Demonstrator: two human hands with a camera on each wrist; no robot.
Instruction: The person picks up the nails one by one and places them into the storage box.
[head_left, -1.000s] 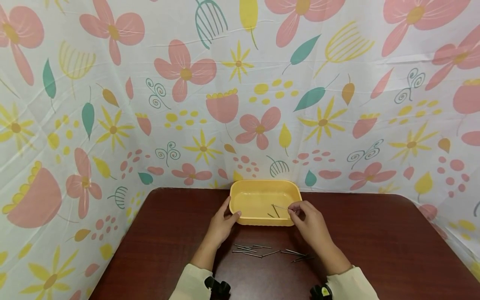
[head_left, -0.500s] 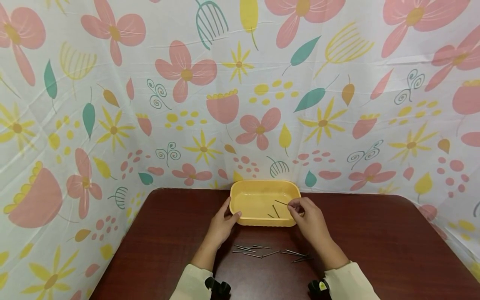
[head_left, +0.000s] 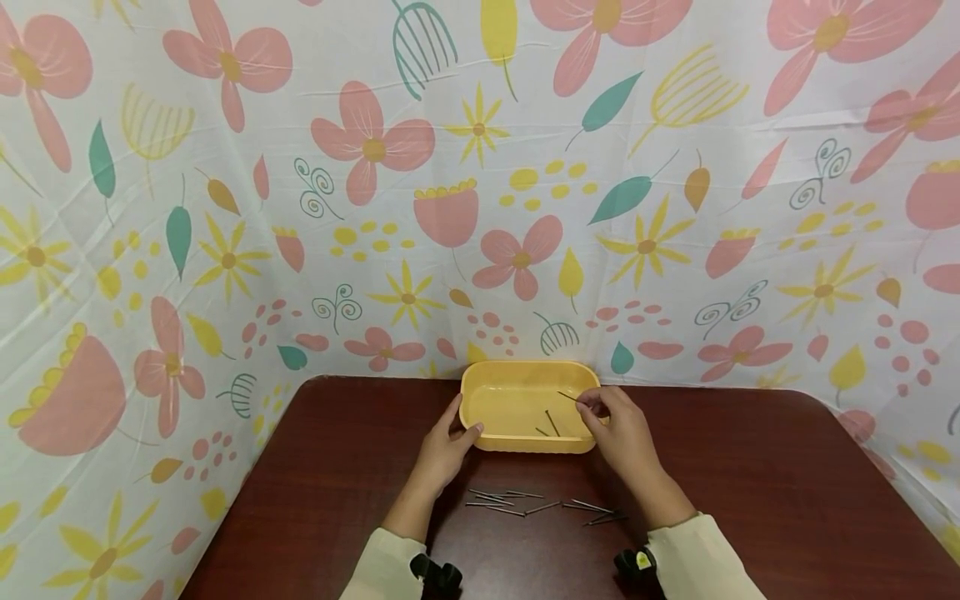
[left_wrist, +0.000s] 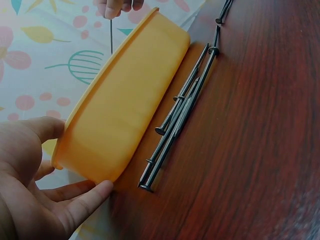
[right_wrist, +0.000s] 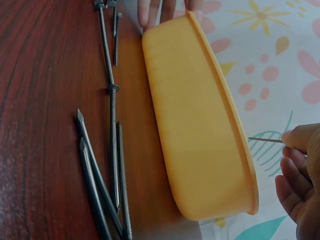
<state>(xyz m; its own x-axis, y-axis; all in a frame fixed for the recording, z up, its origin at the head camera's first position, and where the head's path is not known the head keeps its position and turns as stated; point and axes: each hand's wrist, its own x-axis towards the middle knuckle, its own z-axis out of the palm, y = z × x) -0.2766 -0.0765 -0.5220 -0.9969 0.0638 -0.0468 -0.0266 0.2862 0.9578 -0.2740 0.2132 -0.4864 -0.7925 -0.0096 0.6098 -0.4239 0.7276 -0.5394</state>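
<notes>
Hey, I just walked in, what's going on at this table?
A person grips the left end of a yellow tray with the left hand, while the right hand pinches a nail at its right end. At least two nails lie in the tray. More loose nails lie on the table in front of it.

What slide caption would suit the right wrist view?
Right hand pinches a slim grey metal nail over a yellow rectangular plastic tray.
</notes>
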